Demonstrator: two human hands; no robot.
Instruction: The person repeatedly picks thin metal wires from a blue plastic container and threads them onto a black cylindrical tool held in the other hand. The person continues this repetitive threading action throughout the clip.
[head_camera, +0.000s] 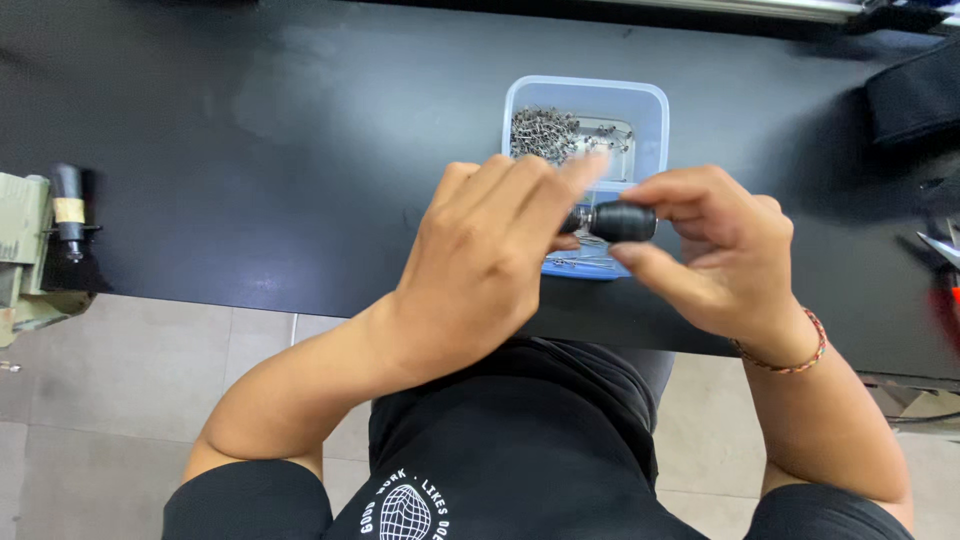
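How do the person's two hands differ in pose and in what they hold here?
The right hand pinches a small black cylinder between thumb and fingers, while the left hand meets that cylinder's end only at its fingertips. The left hand shows its back to the camera with blurred fingers; the right is sharper and turned sideways. Only the right wrist wears a braided bracelet. Both hover over the blue tray.

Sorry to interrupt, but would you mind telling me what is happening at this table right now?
A seated person holds a small black cylindrical part over a black table. The right hand grips the part between thumb and fingers, while the left hand meets its left end, fingers blurred. Just behind the hands sits a pale blue plastic tub holding a heap of small metal pieces.
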